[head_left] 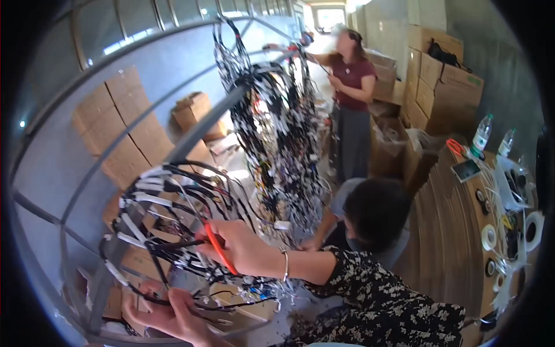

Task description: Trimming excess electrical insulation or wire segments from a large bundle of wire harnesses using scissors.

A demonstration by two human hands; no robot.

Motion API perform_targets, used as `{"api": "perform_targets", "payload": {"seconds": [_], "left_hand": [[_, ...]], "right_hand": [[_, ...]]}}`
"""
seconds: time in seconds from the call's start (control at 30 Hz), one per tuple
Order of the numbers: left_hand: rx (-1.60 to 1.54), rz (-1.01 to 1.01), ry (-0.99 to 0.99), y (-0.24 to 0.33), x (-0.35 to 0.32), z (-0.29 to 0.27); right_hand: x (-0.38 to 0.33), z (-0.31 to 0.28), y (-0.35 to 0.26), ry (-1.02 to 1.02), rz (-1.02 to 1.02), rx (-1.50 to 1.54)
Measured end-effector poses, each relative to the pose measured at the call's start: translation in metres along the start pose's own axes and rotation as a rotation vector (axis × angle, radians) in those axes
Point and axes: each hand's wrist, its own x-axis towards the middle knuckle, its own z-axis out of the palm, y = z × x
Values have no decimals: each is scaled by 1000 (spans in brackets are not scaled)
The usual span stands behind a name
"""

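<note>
I am looking down at a wire harness (167, 208), a thick tangle of black cables banded at intervals with white tape, looping over the grey metal rack (191, 136) at lower left. My right hand (240, 246) is closing around an orange-handled tool (219, 248), pressed into the middle of the bundle; whether it is cutters or scissors I cannot tell. My left hand (173, 315) is cupping the underside of the harness, fingers curled round several black strands. More harnesses (277, 127) are hanging in a dense curtain further along the rack. A seated person (370, 217) is working just beyond my right forearm, and a standing person (350, 87) is reaching toward the rack's far end. Tape rolls (490, 237) are lying on the table (451, 231) at right.
</note>
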Motion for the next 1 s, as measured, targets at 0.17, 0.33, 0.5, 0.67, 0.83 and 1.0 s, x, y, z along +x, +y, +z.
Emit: {"api": "perform_targets", "payload": {"seconds": [0.17, 0.33, 0.5, 0.67, 0.83, 1.0], "left_hand": [[235, 208, -87, -33, -4, -13], [714, 418, -4, -36, -8, 0], [1013, 1033, 160, -33, -2, 8], [1167, 910, -503, -8, 0, -25], [1108, 498, -575, 14, -15, 21], [287, -290, -350, 19, -34, 48]], "right_hand": [[9, -1, 5, -72, 37, 2], [7, -19, -3, -163, 16, -72], [0, -10, -2, -128, 34, -218], [-6, 2, 5, -79, 15, -51], [-1, -15, -1, -93, 234, 91], [-1, -27, -8, -166, 261, 251]]}}
